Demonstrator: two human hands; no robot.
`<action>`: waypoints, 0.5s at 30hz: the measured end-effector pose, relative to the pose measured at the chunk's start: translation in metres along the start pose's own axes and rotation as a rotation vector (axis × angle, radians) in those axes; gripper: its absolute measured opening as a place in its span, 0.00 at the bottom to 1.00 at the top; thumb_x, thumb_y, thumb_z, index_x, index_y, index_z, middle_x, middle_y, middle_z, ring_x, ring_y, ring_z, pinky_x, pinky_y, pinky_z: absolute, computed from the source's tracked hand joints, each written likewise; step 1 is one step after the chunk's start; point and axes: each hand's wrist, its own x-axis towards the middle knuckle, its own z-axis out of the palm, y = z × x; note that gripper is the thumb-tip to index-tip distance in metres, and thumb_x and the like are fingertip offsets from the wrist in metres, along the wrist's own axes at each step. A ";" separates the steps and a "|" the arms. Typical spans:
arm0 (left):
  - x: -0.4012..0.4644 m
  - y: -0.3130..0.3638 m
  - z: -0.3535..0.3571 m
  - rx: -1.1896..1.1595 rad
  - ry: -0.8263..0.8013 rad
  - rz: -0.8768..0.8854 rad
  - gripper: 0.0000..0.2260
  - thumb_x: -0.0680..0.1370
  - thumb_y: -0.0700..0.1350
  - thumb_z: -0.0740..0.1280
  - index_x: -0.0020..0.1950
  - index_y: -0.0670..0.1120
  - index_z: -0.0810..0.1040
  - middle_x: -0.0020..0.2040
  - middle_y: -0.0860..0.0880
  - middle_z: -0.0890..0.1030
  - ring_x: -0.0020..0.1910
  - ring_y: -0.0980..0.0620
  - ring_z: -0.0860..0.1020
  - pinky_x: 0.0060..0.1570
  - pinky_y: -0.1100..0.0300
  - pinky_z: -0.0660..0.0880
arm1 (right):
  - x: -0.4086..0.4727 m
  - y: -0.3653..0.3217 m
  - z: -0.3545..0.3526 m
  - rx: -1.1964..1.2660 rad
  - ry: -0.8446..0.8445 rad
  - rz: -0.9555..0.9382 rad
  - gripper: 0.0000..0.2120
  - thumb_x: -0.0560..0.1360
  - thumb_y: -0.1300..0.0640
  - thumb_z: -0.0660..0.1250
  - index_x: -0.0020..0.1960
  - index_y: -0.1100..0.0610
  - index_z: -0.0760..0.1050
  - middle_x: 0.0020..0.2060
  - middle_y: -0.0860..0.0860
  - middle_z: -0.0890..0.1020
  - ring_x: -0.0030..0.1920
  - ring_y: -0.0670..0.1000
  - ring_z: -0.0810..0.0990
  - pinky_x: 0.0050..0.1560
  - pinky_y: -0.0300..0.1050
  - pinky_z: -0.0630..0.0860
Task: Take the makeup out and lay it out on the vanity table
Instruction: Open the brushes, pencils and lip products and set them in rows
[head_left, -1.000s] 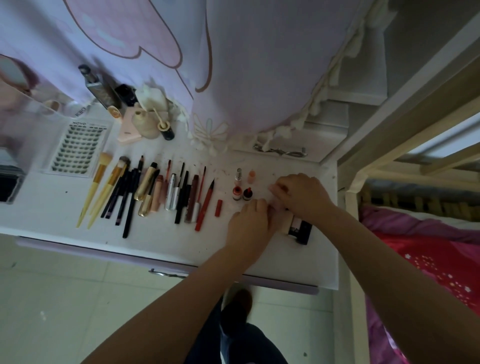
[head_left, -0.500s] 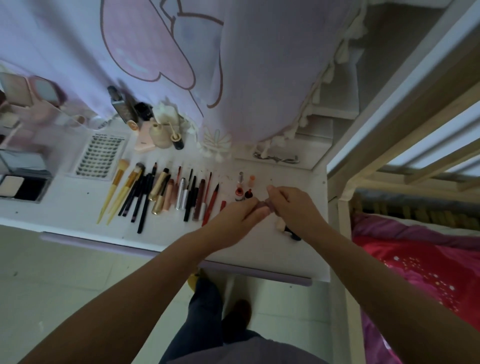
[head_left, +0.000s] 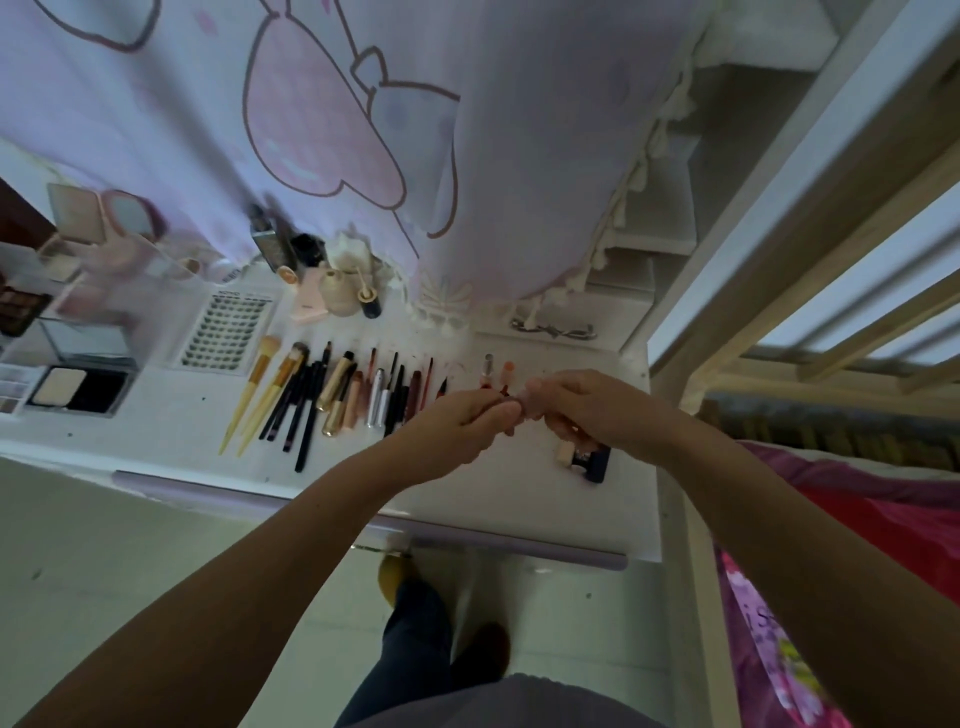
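Both hands meet just above the white table (head_left: 156, 431): the left hand (head_left: 457, 426) and right hand (head_left: 587, 410) pinch a small pinkish makeup item (head_left: 522, 402) between their fingertips, perhaps a lipstick, too blurred to tell. Brushes and pencils (head_left: 332, 400) lie in a row beside them.

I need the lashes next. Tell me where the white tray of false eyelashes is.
In the head view, the white tray of false eyelashes lies flat on the white vanity table, left of centre, just beyond the two yellow-handled brushes.
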 end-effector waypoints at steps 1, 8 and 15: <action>-0.002 0.000 -0.002 -0.030 -0.011 -0.005 0.12 0.81 0.49 0.56 0.41 0.49 0.74 0.29 0.54 0.69 0.24 0.62 0.67 0.29 0.67 0.66 | -0.002 0.000 -0.001 -0.008 -0.018 -0.019 0.15 0.80 0.45 0.56 0.44 0.51 0.76 0.32 0.47 0.75 0.31 0.44 0.72 0.31 0.37 0.70; -0.011 0.006 -0.007 0.164 -0.030 0.025 0.10 0.81 0.50 0.57 0.45 0.50 0.74 0.33 0.56 0.72 0.29 0.63 0.70 0.33 0.69 0.67 | -0.010 -0.008 -0.005 0.006 -0.039 0.173 0.25 0.78 0.39 0.51 0.41 0.55 0.77 0.27 0.47 0.79 0.26 0.44 0.73 0.26 0.34 0.67; -0.014 0.007 -0.010 0.008 -0.073 -0.021 0.12 0.81 0.50 0.57 0.42 0.50 0.76 0.29 0.54 0.70 0.24 0.62 0.67 0.30 0.67 0.66 | -0.017 -0.007 -0.010 0.069 -0.083 0.110 0.11 0.78 0.47 0.61 0.52 0.53 0.75 0.42 0.47 0.82 0.40 0.45 0.80 0.36 0.38 0.75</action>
